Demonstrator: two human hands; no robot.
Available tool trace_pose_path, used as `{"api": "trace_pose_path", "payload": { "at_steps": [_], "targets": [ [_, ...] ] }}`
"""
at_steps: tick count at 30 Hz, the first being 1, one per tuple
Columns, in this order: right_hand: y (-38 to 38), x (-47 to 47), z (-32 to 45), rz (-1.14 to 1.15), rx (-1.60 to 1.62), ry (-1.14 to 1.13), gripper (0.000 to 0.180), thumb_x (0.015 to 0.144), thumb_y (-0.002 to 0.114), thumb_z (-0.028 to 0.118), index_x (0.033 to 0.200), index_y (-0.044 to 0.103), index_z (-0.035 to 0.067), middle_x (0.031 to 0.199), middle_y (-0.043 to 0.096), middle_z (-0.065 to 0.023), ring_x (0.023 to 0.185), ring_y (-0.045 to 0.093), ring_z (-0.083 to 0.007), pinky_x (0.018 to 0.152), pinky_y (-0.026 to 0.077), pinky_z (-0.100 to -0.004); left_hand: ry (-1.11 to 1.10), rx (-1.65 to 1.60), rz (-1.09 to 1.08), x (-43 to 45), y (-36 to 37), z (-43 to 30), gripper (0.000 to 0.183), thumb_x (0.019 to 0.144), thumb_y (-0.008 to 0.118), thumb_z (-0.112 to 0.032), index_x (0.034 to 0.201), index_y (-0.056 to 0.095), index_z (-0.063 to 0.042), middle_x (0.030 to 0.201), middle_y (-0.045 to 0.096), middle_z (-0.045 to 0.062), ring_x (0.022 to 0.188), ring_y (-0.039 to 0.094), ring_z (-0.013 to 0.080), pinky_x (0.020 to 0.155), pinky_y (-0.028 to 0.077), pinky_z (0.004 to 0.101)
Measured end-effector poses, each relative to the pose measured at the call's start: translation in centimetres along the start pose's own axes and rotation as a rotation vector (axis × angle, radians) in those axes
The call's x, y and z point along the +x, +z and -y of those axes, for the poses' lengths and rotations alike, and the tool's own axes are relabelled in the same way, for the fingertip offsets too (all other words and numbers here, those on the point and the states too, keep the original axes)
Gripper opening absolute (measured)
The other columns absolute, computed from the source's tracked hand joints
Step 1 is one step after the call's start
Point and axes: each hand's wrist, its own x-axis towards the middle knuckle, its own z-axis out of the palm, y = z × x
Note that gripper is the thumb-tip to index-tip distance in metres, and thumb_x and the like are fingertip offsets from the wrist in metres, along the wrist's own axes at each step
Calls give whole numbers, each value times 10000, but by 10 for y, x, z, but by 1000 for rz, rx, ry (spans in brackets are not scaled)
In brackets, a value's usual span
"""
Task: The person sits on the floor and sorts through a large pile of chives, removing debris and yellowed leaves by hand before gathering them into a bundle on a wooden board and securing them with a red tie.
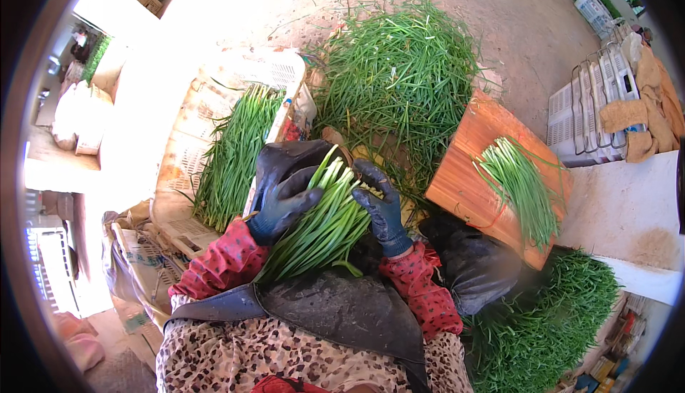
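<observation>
A bunch of garlic chives (326, 222) rests over the dark apron (342, 307) on my lap, pale stem ends pointing away from me. My left hand (286, 206), in a dark-coated blue work glove, grips the bunch along its left side, thumb over the stems. On the other side, my right hand (382, 206), gloved alike, curves its thumb and fingers beside the stem ends. Some pale ends show between them; whether it pinches any is unclear. Another bunch of chives (519, 189) lies on a wooden board (455, 179) to my right.
At my left, a white plastic crate (182, 173) holds chives (241, 152) laid lengthwise. A heap of loose green leaves (401, 72) covers the floor ahead. More chives (546, 323) lie at lower right. Stacked white crates (588, 104) with brown sacking (637, 115) stand farther right.
</observation>
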Motion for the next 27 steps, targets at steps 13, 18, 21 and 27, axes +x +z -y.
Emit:
{"api": "trace_pose_path", "payload": {
  "at_steps": [13, 18, 21, 27],
  "targets": [
    [-9, 0, 4, 202, -80, -34, 390, 807, 684, 32, 1185, 598, -2, 1211, 595, -93, 1127, 549, -178, 985, 417, -316, 64, 910, 139, 15, -2, 25, 395, 960, 515, -225, 1228, 548, 64, 1011, 650, 116, 905, 594, 138, 829, 485, 296],
    [-29, 5, -8, -93, -64, -45, 116, 823, 677, 31, 933, 644, 21, 910, 643, -26, 824, 593, -100, 800, 493, -273, -263, 310, 112, 6, -15, 47, 472, 985, 517, -280, 1309, 485, 62, 1201, 603, 110, 1063, 548, 142, 925, 442, 283],
    [-67, 38, 46, -241, -144, -155, 97, 838, 681, 73, 926, 643, 70, 841, 634, 0, 763, 588, -102, 707, 491, -266, -379, 449, 161, -35, -34, 27, 624, 935, 602, -376, 1353, 440, 58, 1226, 582, 117, 1125, 515, 163, 983, 406, 306],
    [-176, 87, 161, -221, -576, -296, 46, 851, 657, 43, 884, 632, 62, 815, 610, 26, 733, 562, -51, 687, 470, -212, 126, 824, 150, -36, -43, -92, 851, 821, 738, -322, 1453, 278, 13, 1384, 481, 149, 1274, 455, 220, 1047, 386, 405]
  ]
}}
